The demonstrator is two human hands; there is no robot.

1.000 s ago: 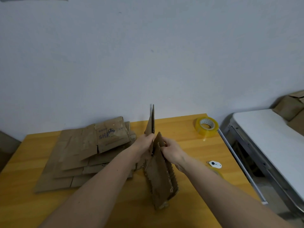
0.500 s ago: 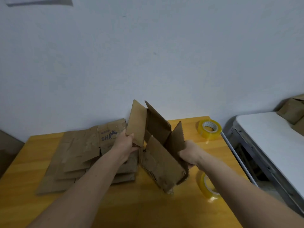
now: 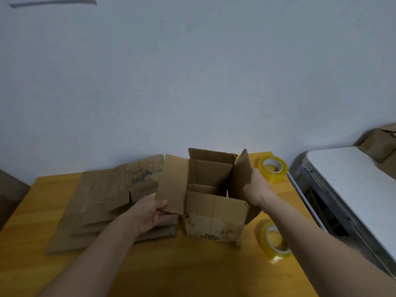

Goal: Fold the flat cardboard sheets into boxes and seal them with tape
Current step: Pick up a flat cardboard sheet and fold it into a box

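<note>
Cardboard box (image 3: 214,211) is standing upright on the yellow bench (image 3: 32,264) in the head view, squared open, top flaps sticking up and out, inside visible from above. Left hand (image 3: 150,213) is gripping the lower edge of the left flap (image 3: 172,183), thumb on top and fingers curling underneath, flap angling outward over the pile. Right hand (image 3: 258,189) is holding the right flap (image 3: 243,172) near its outer edge, fingers wrapping round it; flap is standing nearly upright with a serrated rim. Far flap (image 3: 211,154) is tilting back toward the wall (image 3: 192,71). Near wall of the box is looking scuffed and torn along the bottom edge. Stack of flat cardboard sheets (image 3: 102,200) is lying just left of the box, fanned out, the top sheet showing blue printed letters; left hand is hovering over its right edge. One yellow tape roll (image 3: 273,169) is sitting on its side at the far right corner of the bench, just behind the right hand. Second tape roll (image 3: 274,240) is lying near the right edge of the bench, beside the right forearm. White table (image 3: 353,179) is standing apart to the right, brown cardboard (image 3: 381,144) piling at its far end.
</note>
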